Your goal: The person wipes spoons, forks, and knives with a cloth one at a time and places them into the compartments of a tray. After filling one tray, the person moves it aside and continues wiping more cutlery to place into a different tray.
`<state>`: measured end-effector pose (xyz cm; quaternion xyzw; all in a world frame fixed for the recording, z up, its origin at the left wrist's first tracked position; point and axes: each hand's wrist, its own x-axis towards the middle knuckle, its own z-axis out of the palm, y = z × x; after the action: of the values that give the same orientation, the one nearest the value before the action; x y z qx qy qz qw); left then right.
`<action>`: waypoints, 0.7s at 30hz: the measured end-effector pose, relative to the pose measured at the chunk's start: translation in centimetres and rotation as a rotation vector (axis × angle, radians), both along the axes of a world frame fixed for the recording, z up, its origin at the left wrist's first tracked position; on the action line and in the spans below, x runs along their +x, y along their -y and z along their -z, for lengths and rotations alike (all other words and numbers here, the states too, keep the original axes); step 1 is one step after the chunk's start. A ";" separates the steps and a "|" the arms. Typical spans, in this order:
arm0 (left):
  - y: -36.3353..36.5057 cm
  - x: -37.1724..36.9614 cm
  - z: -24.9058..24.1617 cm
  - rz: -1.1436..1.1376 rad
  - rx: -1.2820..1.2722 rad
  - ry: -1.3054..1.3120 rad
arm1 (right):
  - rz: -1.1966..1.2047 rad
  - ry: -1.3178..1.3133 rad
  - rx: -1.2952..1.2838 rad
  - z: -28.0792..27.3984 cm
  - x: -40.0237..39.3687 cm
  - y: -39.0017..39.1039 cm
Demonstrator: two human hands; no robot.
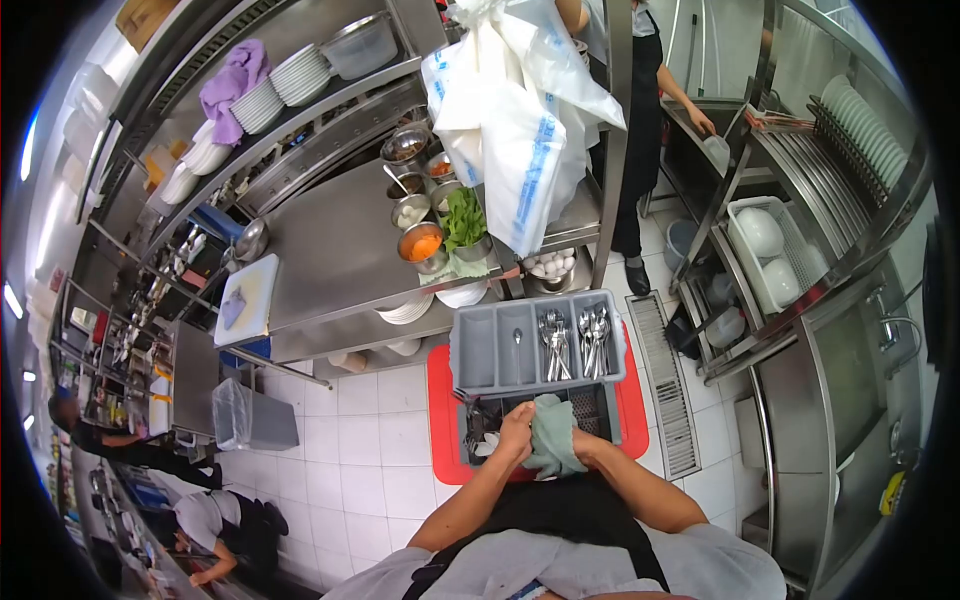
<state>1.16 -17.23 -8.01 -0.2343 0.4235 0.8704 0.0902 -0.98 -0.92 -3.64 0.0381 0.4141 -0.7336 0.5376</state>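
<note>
A green cloth (553, 438) is bunched between my two hands, low in front of my apron. My left hand (515, 436) is closed against the cloth's left edge; whatever lies inside its fingers is hidden. My right hand (582, 446) grips the cloth from the other side, its fingers partly covered. Just beyond is a grey cutlery tray (470, 350) with compartments. One holds a single spoon (517, 345); the two to the right hold piles of cutlery (594, 335). Below my hands sits a dark grey bin (605, 420) with more cutlery at its left.
A red base (442, 420) lies beneath the bin and tray. Ahead stands a steel table (330, 240) with food bowls and white plastic bags (525, 120). On the right are a dish rack (765, 250), a sink (850, 370) and a floor drain (665, 385). Other people work nearby.
</note>
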 end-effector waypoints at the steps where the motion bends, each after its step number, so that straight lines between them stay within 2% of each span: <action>1: -0.1 0.2 -0.1 -0.039 0.127 0.006 | 0.018 0.007 0.032 -0.3 0.0 -0.1; 3: 0.1 0.1 -2.5 -0.037 0.324 0.010 | 0.097 0.074 0.009 1.3 0.2 -0.2; 5: -0.3 0.1 -2.7 0.014 0.162 -0.012 | 0.224 0.195 -0.101 4.0 -0.1 0.6; 9: -0.7 0.1 -2.9 0.123 -0.074 -0.016 | -0.040 0.241 -0.146 3.2 -0.5 0.3; 10: -0.8 0.3 -2.9 0.148 -0.146 -0.007 | -0.038 0.199 -0.152 2.9 -0.5 0.5; 12: -0.3 0.4 0.9 0.165 -0.364 -0.135 | -0.053 0.133 -0.133 2.2 -0.5 0.9; 13: -0.1 0.0 -1.5 0.188 -0.866 -0.322 | -0.087 0.105 -0.082 1.2 -0.8 0.9; 14: -0.2 -0.3 -4.5 0.238 -0.878 -0.224 | -0.151 0.098 -0.005 0.1 -0.8 0.8; 15: 0.0 -0.4 -5.4 0.282 -0.904 -0.201 | -0.212 0.103 0.058 -1.0 -1.1 0.6; 16: 0.3 -0.8 -5.1 0.363 -0.779 -0.232 | -0.322 0.191 0.051 -0.9 -1.7 -0.1; 18: 0.0 -1.3 -6.0 0.322 -0.887 -0.223 | -0.074 0.106 0.080 -2.3 -0.6 -0.8; 20: 0.2 -2.2 -4.9 0.255 -0.688 -0.160 | 0.036 -0.005 0.028 -1.8 0.5 -0.7; 21: 0.0 -2.7 -5.8 0.116 -0.321 -0.073 | 0.061 -0.021 0.010 -1.6 0.7 -0.6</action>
<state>-1.52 -17.20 -2.24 -0.1890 0.5729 0.7928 0.0864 -0.30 -0.30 -2.06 0.0457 0.4222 -0.7480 0.5101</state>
